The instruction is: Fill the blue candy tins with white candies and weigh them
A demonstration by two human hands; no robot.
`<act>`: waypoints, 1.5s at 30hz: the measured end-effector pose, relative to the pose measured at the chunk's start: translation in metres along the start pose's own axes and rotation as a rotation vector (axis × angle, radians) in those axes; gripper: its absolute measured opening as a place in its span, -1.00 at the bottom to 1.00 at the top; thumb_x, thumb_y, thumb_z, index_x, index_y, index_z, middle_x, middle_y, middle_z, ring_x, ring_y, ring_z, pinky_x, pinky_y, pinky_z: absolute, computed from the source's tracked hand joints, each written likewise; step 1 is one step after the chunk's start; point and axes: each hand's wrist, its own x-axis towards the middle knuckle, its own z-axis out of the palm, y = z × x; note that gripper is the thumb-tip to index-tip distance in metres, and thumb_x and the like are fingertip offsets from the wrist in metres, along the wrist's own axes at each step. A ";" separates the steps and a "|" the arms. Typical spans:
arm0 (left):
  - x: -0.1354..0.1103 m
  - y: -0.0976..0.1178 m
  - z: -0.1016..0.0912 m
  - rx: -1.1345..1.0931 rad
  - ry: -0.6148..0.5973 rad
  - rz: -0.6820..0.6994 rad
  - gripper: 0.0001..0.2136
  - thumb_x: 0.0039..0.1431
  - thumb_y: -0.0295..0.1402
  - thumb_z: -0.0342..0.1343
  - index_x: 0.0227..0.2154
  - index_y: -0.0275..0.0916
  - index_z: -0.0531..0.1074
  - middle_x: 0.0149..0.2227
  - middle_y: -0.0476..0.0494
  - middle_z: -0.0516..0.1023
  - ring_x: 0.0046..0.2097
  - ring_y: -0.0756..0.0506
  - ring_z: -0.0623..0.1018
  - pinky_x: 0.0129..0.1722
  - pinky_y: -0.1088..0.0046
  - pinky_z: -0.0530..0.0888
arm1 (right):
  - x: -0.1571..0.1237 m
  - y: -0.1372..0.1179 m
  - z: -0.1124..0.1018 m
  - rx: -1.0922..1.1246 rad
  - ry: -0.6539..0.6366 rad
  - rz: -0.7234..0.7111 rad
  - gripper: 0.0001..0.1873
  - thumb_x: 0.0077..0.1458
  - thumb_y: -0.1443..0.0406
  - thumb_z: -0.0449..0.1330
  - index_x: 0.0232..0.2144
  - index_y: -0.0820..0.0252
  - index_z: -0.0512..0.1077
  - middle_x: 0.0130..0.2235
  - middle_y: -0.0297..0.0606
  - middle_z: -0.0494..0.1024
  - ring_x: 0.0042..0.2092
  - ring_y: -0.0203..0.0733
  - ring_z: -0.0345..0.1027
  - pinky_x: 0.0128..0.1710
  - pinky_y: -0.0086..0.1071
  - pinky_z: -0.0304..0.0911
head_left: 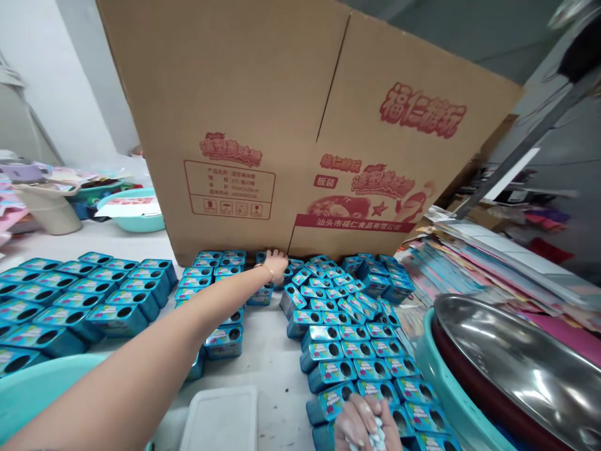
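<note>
My left arm stretches across the table, and my left hand (276, 266) is at the far rows, against the cardboard box. Its fingers curl down over a blue tin, mostly hidden beneath the hand. Another blue tin (260, 294) sits just under the wrist. Near the bottom edge, my right hand (364, 423) is closed around small white and pale blue candies (377, 435). It is above the near end of a block of blue tins (369, 369), each with a round dark opening in its top and a colourful label.
A tall cardboard box (235, 94) with red print stands behind the tins. More tins (75, 294) fill the left side. A white lid (220, 419) lies in front, beside a turquoise basin (42, 382). At right, a metal bowl (521, 357) rests near stacked printed cards (451, 269).
</note>
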 end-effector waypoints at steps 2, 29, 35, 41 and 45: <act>-0.006 -0.001 -0.008 -0.007 0.014 -0.007 -0.65 0.24 -0.24 0.10 0.03 -0.27 0.34 0.05 -0.22 0.41 0.00 -0.17 0.48 -0.04 0.12 0.47 | 0.002 0.003 -0.006 0.007 -0.014 -0.044 -0.73 0.10 0.20 0.26 -0.55 0.18 0.34 -0.64 -0.58 0.12 -0.69 -0.50 -0.25 -0.67 -0.57 0.07; -0.340 0.043 -0.051 -0.366 -0.101 0.276 -0.77 -0.11 -0.28 0.22 -0.33 -0.20 0.46 -0.15 -0.20 0.46 -0.13 -0.23 0.49 -0.17 0.26 0.44 | -0.093 0.086 0.079 -0.089 -0.115 0.049 -0.80 0.17 0.37 0.12 -0.47 0.17 0.18 -0.59 -0.57 0.15 -0.64 -0.47 0.00 -0.63 -0.58 -0.01; -0.353 0.046 -0.073 -0.378 -0.020 0.281 -0.76 -0.10 -0.31 0.23 -0.31 -0.19 0.43 -0.03 -0.24 0.47 0.27 -0.42 0.18 0.18 -0.07 0.15 | -0.092 0.081 0.075 -0.148 -0.136 0.046 -0.80 0.15 0.38 0.14 -0.47 0.17 0.19 -0.59 -0.57 0.16 -0.63 -0.48 0.00 -0.61 -0.58 0.02; -0.388 -0.008 -0.153 -0.433 0.074 0.190 -0.75 0.06 -0.09 0.13 -0.32 -0.15 0.43 -0.27 -0.04 0.50 -0.08 -0.19 0.47 -0.03 0.25 0.32 | -0.084 0.069 0.066 -0.157 -0.019 0.017 -0.80 0.12 0.32 0.16 -0.48 0.17 0.20 -0.59 -0.55 0.18 -0.62 -0.46 0.02 -0.62 -0.56 0.02; -0.421 -0.062 -0.147 -0.305 0.025 -0.142 -0.69 0.11 -0.02 0.03 -0.26 -0.13 0.40 -0.44 0.11 0.44 -0.41 -0.01 0.41 -0.37 0.50 0.25 | -0.073 0.069 0.061 -0.184 0.055 0.022 -0.78 0.13 0.28 0.16 -0.49 0.17 0.21 -0.59 -0.54 0.20 -0.59 -0.45 0.07 -0.61 -0.56 0.03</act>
